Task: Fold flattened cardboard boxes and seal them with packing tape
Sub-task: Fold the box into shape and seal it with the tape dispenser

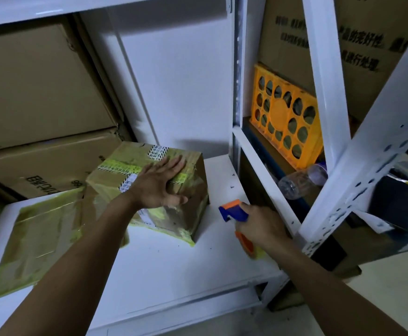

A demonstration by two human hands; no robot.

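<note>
- Your left hand (160, 184) lies flat on top of the folded cardboard box (149, 190), fingers spread, thumb hooked over the near top edge. Nothing pinched, just palm pressure.
- Your right hand (262, 225) is wrapped around the tape dispenser (236, 214), fingers curled tight on it. Blue and orange head pokes out toward the box; an orange part shows below the hand, with a bit of yellowish tape at the wrist.
- Dispenser is just beside the box's right face, not touching it.
- Box sits on the white shelf (173, 263), rotated a little, already covered in yellow-green tape and striped label strips. Loose tape edge trails off its near bottom corner.
- Flattened cardboard sheet (35, 243), also taped yellow-green, lies on the shelf to the left of the box, partly under your left forearm.
- Big brown cartons (35, 93) stacked behind on the left.
- Right rack: orange crate (285, 122) standing on edge, clear plastic bottle (299, 180) lying below it.
</note>
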